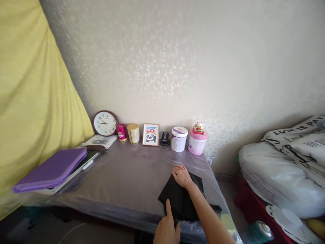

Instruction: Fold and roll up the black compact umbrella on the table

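A black folded cloth or bag (175, 196) lies at the right part of the table, near its front edge, with a narrow strip sticking out to the right. My right hand (181, 175) rests palm down on its upper part, fingers laid flat. At the near edge my left hand (166, 228) touches the black material, its index finger stretched out over it and the thumb apart. The other left fingers are hidden beneath the hand.
Along the wall stand a clock (105, 123), tins, a picture frame (150, 135) and tubs (179, 139). A purple folder (53, 167) lies on the table (122, 179) at left. Bags (279, 173) and a spray can (259, 233) are at right.
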A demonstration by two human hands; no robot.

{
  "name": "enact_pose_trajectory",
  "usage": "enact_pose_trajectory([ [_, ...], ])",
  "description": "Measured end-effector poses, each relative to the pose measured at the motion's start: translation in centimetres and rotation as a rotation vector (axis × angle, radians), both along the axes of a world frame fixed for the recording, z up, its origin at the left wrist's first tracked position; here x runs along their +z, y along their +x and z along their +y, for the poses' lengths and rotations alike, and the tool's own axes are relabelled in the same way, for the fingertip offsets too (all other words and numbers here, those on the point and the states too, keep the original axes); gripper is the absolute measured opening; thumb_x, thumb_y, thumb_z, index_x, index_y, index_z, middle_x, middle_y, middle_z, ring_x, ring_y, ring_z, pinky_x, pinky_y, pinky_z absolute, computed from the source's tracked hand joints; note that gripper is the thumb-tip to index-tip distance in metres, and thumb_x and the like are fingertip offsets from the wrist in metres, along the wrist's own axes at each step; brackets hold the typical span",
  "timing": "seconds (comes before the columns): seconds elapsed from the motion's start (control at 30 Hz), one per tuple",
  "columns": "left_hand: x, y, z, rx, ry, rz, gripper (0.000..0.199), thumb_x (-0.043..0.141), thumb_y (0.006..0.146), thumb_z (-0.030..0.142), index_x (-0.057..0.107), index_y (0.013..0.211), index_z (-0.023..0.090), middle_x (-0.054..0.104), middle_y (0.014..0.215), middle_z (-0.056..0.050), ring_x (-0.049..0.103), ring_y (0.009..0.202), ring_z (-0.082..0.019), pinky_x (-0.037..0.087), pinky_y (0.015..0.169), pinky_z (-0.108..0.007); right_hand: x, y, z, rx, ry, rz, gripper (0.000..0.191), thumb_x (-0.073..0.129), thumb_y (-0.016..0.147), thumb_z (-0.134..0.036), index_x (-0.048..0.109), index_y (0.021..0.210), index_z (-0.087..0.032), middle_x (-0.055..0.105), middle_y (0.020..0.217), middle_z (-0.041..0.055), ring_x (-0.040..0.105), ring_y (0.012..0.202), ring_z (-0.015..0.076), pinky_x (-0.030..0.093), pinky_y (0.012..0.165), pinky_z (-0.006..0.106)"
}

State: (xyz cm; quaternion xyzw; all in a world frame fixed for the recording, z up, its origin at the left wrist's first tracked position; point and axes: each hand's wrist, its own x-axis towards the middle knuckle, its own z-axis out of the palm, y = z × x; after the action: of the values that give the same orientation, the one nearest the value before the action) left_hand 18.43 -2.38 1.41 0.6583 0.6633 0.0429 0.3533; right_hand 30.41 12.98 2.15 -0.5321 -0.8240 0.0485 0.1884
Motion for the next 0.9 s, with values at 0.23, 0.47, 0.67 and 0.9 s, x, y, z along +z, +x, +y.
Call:
enact_pose_trajectory([
  [0.23,-0.4,0.1,-0.1,-0.035,0.051,0.005,0.069,0.035,0.084,0.026,-0.007,0.136,0.007,0.061,0.101,-0.013,0.057,0.093,-0.023,0.040,0.078,-0.032,0.3,2.7,0.9,-0.304,0.070,0.117,0.033,0.031,0.088,-0.024,0.059,0.103,-0.016,0.061,0.107,0.0072,0.052,0.101,0.0160,0.032,0.093,0.029],
  [0.47,-1.0,0.3,-0.2,-0.058,0.159,0.099,0.068,0.035,0.083,0.023,-0.003,0.137,0.006,0.062,0.097,-0.014,0.059,0.088,-0.023,0.041,0.075,-0.031,-1.5,6.5,-6.6,-0.240,0.025,0.120,0.029,0.044,0.079,-0.027,0.061,0.102,-0.018,0.059,0.113,0.0073,0.048,0.109,0.0203,0.035,0.094,0.032],
  [0.67,-0.8,-0.3,-0.2,-0.075,0.199,0.104,0.066,0.035,0.084,0.025,-0.001,0.137,0.007,0.063,0.093,-0.013,0.059,0.088,-0.021,0.040,0.074,-0.028,-2.9,10.9,-10.4,-0.634,-0.047,0.260,0.030,0.038,0.078,-0.029,0.061,0.094,-0.019,0.064,0.099,0.0082,0.058,0.093,0.0212,0.041,0.087,0.033],
  [0.9,-1.0,-1.5,0.1,0.004,0.030,-0.320,0.066,0.028,0.085,0.033,-0.010,0.137,0.016,0.055,0.110,-0.015,0.052,0.038,-0.008,0.043,0.048,-0.023,-3.2,10.5,-10.0,-0.650,-0.308,0.637,0.035,0.031,0.080,-0.040,0.057,0.091,-0.021,0.066,0.085,0.0046,0.063,0.072,0.0159,0.046,0.050,0.022],
])
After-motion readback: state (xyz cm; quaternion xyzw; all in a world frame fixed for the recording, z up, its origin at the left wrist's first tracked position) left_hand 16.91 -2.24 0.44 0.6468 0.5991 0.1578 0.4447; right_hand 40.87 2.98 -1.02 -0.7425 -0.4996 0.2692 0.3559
